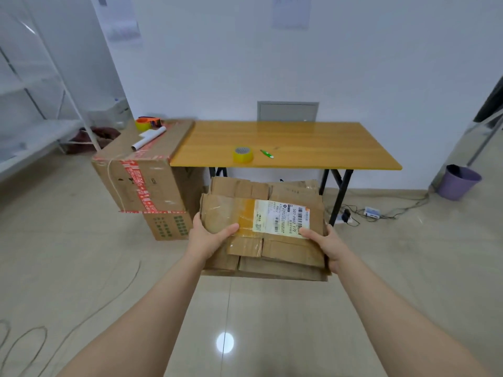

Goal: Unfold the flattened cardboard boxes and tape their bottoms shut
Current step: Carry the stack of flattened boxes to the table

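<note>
A stack of flattened cardboard boxes (283,248) hangs in front of me, above the tiled floor and short of the table. The top one carries a white shipping label (280,219) and old clear tape. My left hand (208,236) grips the stack's left edge, thumb on top. My right hand (328,244) grips the right edge the same way. A roll of yellowish tape (242,154) stands on the wooden table (313,142), with a small green cutter (266,154) beside it.
Two stacked sealed cartons (147,175) stand left of the table, with a tape dispenser (148,123) and a white roll (148,138) on top. A purple bin (457,182) is at the right. Cables and a power strip (371,212) lie under the table. A metal rack (35,110) is far left.
</note>
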